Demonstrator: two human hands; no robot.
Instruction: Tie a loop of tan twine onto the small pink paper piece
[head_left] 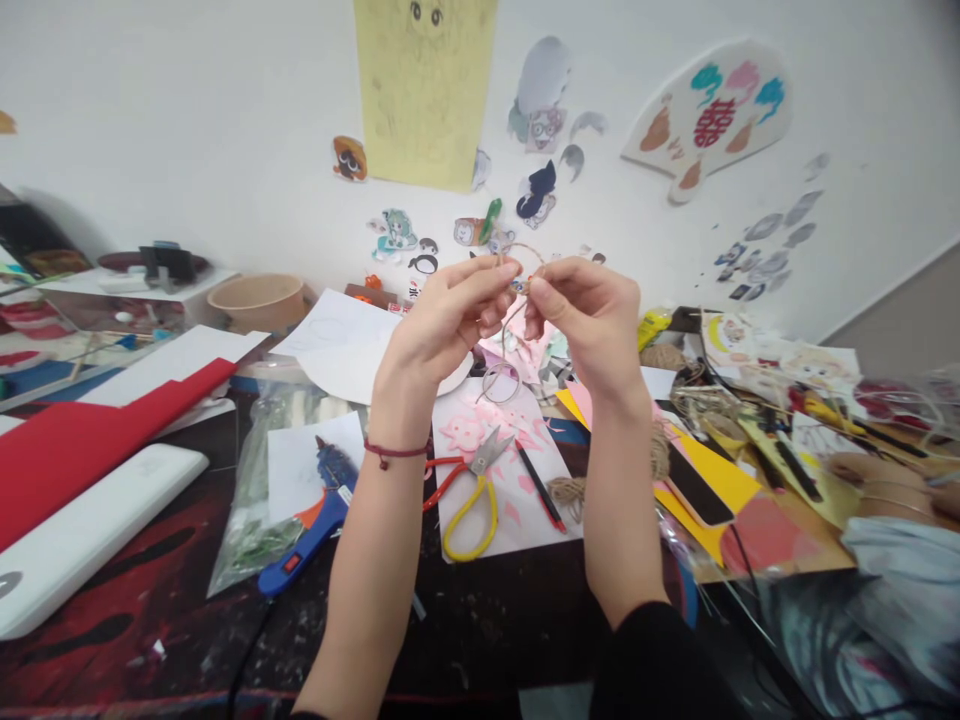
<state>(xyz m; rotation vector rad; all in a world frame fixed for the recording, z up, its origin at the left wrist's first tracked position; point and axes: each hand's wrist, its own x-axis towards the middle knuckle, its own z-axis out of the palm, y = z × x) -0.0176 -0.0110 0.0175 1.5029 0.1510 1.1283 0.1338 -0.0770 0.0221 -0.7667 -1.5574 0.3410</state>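
A thin piece of twine [504, 340] is pinched between my two raised hands above the middle of the table. It makes a small loop over the fingertips, and its loose end curls downward. My left hand [457, 305] closes on it from the left, while my right hand [581, 305] closes on it from the right, the fingertips nearly meeting. Small coloured bits show at the pinch, too small to name. Beneath the hands lie scissors [480, 480] with red and yellow handles, and a black-and-red pencil [540, 487], both on a pink-painted sheet [457, 425].
A blue glue gun [322, 520] lies at left on a plastic bag, by a white box-like object [105, 540] and red sheets [112, 440]. Twine bundles, a phone [697, 485] and yellow paper [724, 475] crowd the right. Another person's hand [885, 487] rests far right.
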